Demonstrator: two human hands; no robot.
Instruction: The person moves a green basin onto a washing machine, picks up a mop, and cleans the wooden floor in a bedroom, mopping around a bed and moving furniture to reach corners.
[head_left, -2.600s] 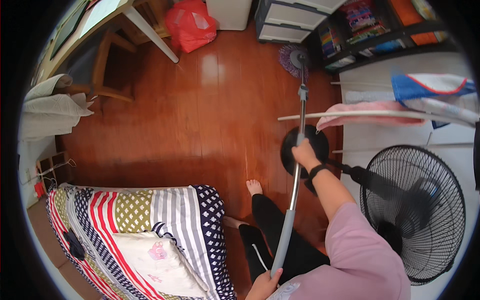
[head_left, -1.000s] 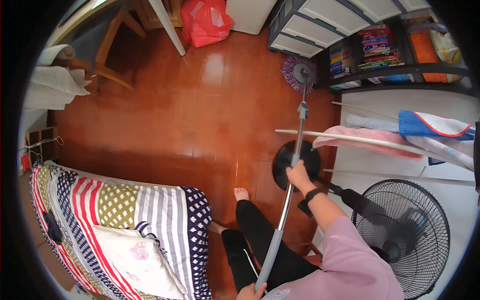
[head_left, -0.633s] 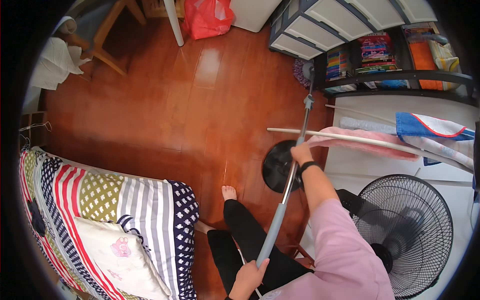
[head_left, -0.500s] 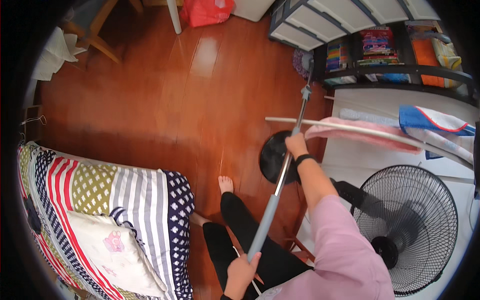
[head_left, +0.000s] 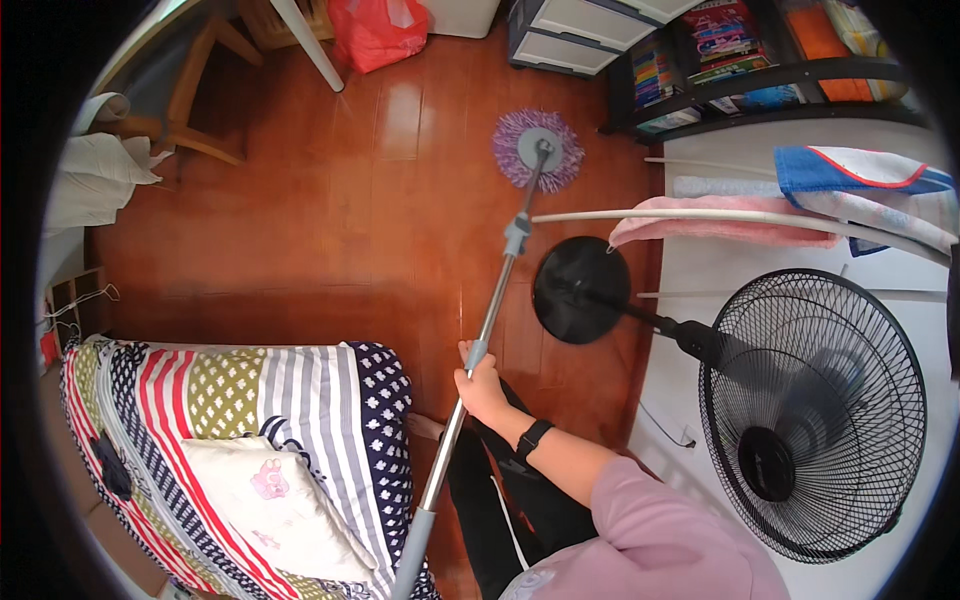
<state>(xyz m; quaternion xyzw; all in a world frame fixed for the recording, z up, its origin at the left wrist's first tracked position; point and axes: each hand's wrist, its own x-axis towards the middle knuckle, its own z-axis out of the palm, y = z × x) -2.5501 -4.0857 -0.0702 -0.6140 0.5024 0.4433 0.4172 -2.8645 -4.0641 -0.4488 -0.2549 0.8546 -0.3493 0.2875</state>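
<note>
Head view: your widest open room is the reddish-brown floor to the left of the mop, running across to the wooden chair and up to the table leg and red bag. Below, the bed closes that space with its navy-edged cover; the grey lower end of your pole passes in front of its corner in this view. On your right the room is tight: the fan base sits near the pole, and the tip of the white rod ends just beside the grey joint, though you cannot tell whether they touch. Further up, the drawer unit and black shelf stand apart from the mop head.

That head lies on the floor ahead of you, its purple and whitish strands fanned all around a round grey disc. The silver pole leans up from it toward you, slanting to lower left, with grey collars and a grey grip section. Your right hand has its fingers wrapped around the pole at a grey collar; your left hand is out of view, so its fingers cannot be told.
</note>
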